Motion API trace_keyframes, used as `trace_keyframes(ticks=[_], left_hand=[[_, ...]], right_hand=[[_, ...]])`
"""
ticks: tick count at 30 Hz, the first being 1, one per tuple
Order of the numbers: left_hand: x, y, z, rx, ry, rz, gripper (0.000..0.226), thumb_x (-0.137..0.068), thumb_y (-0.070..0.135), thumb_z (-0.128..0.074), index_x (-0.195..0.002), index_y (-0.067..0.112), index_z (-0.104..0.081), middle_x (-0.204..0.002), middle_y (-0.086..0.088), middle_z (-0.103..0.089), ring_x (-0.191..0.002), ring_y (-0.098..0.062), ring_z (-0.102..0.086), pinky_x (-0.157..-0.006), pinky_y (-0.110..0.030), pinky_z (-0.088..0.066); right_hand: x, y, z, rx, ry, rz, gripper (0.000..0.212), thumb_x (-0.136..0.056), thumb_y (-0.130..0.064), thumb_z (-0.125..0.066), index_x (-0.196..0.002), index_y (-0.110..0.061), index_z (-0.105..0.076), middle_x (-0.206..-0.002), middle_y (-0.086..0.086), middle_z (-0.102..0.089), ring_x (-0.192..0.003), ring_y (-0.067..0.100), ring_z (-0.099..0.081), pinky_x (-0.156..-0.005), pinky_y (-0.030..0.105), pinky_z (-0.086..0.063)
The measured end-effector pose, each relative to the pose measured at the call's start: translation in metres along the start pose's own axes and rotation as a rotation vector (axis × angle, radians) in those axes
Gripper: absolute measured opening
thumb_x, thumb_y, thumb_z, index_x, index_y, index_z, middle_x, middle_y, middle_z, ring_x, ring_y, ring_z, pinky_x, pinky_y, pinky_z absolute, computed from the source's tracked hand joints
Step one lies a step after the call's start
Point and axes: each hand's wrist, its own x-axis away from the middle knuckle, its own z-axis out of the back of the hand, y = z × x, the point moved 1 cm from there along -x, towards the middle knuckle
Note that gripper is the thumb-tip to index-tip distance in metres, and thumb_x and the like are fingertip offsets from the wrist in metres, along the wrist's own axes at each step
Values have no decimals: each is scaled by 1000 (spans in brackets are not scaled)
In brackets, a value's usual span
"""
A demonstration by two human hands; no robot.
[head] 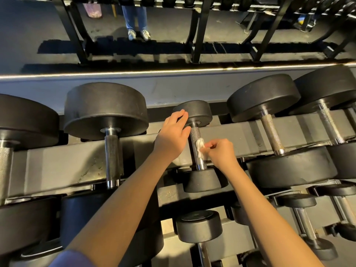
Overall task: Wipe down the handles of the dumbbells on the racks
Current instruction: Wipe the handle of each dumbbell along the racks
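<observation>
Dumbbell, small (193, 112), centre of frame, lying across the grey rails of the rack (57, 158); its ridged metal handle (195, 134) runs away from me.

Left hand (173, 135): fingers (180, 114) straight and close together, laid over the far head, thumb beside the handle. I judge this steadies the weight so it does not roll under the rubbing.

Right hand (221, 152): fingers (210, 146) curled, pinching a small white cloth (200, 148) against the right side of the handle, about halfway along. The wad is small, so I take the grip to be tight for pressure on the ridges.

Large dumbbell (105, 110), left of centre, and another (263, 97) to the right, same tier, handles bare, no hand on them.

Lower tier: a smaller dumbbell (199, 225), bottom centre, more at lower right.

Surface: painted grey rails, scuffed and chipped near the left of centre.

Room: dark floor (28, 35) across the upper frame, a second black rack (198, 35) on it, a person's legs (134, 16) in jeans and pale shoes at top centre. I cannot tell whether that is a mirror.
</observation>
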Motion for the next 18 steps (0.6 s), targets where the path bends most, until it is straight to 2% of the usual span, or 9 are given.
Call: trace_keyframes(ticks=[4, 6, 8, 10, 12, 15, 18], left_hand=[[1, 2, 2, -14, -72, 36, 51, -102, 26, -40, -150, 15, -26, -154, 3, -26, -140, -13, -23, -107, -22, -25], [3, 4, 3, -6, -109, 55, 52, -102, 25, -40, -150, 15, -25, -156, 2, -23, -142, -15, -20, -112, -28, -23], [9, 5, 4, 11, -137, 58, 49, -102, 24, -40, -148, 12, -31, -154, 0, -26, -141, -16, -24, -113, -29, -23], [19, 6, 5, 53, -177, 49, 41, -102, 22, -41, -141, 9, -45, -145, -3, -39, -134, -17, -37, -109, -25, -27], [36, 10, 5, 69, -192, 20, 38, -101, 20, -42, -137, 9, -48, -136, -3, -49, -126, -17, -44, -103, -22, -30], [65, 19, 6, 79, -112, -34, 36, -100, 20, -43, -133, 8, -52, -128, -4, -54, -119, -17, -48, -99, -24, -34], [101, 28, 8, 86, -23, -134, 37, -98, 24, -39, -120, 5, -61, -115, -6, -61, -108, -17, -53, -94, -30, -43]], right_hand=[[10, 7, 5, 145, -93, -59, 6, -83, -5, -68, -78, -2, -71, -85, 13, -66, -82, 24, -62, -76, 30, -50], [14, 8, 3, 184, -66, -41, 8, -84, -5, -67, -77, -5, -70, -86, 13, -67, -83, 25, -64, -77, 31, -51], [23, 10, 2, 180, 8, 23, 6, -85, -5, -66, -82, -4, -72, -85, 11, -68, -79, 24, -64, -72, 28, -50], [34, 11, 3, 163, 97, 121, 10, -86, -8, -66, -85, -1, -72, -84, 14, -69, -76, 24, -63, -70, 28, -49], [48, 13, 9, 121, 207, 226, 14, -87, -11, -66, -84, 2, -71, -81, 11, -67, -73, 23, -60, -67, 25, -44], [72, 17, 19, 44, 373, 332, 11, -86, -12, -68, -85, -1, -72, -79, 5, -63, -71, 13, -55, -65, 14, -38], [102, 33, 20, -26, 448, 339, 5, -84, -8, -70, -82, -4, -71, -76, 2, -62, -69, 10, -54, -65, 6, -38]])
